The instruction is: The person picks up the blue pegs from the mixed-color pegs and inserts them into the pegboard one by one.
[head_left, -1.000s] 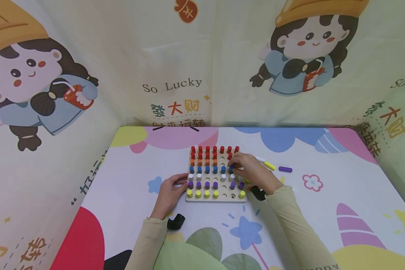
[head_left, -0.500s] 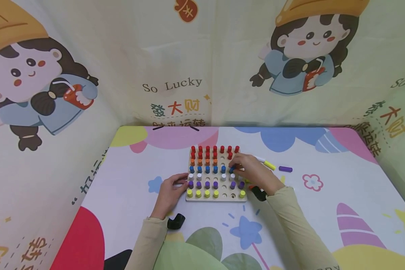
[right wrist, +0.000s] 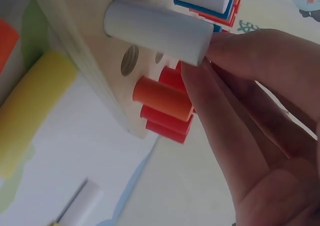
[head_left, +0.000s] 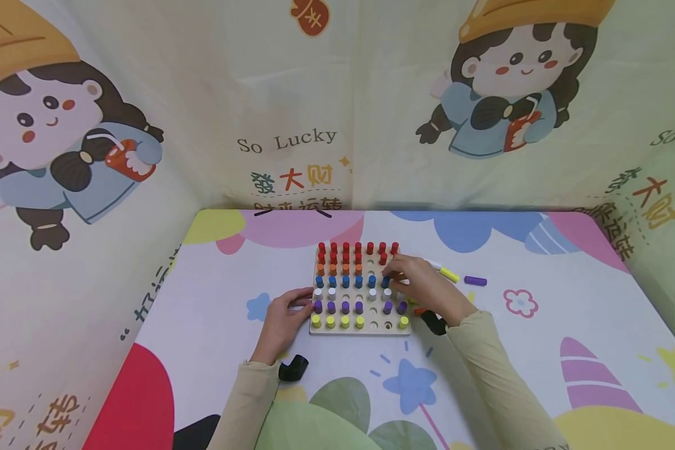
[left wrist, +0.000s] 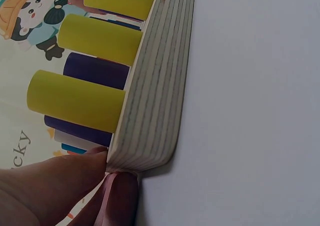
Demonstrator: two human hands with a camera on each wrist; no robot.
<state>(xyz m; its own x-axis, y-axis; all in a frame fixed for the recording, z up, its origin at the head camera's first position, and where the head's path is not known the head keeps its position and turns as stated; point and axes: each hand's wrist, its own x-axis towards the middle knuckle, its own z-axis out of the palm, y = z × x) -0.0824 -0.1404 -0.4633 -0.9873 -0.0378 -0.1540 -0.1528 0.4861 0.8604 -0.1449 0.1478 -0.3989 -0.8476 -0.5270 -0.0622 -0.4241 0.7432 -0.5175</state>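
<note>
A wooden pegboard [head_left: 360, 332] lies on the table, with coloured cylindrical pegs standing in rows. My left hand [head_left: 284, 322] holds the board's left edge; in the left wrist view the thumb [left wrist: 65, 181] and a finger meet at its corner, beside the yellow pegs [left wrist: 77, 101]. Over the board's right side, my right hand [head_left: 422, 284] pinches a blue peg [head_left: 385, 282] in the blue row. In the right wrist view a white peg [right wrist: 160, 31] stands in front of the fingertips and mostly hides the blue peg. An orange peg [right wrist: 162, 99] stands near the fingers.
Right of the board lie loose pegs: a purple peg [head_left: 475, 281], a yellow peg [head_left: 449, 274] and a white one [head_left: 433, 265]. Another yellow peg [right wrist: 35, 109] lies close to the board's edge. Several board holes hold no peg. A printed curtain [head_left: 382, 125] rises behind the table.
Both hands stay almost in place. My right fingers shift very slightly at the blue peg; the left hand keeps its hold on the board.
</note>
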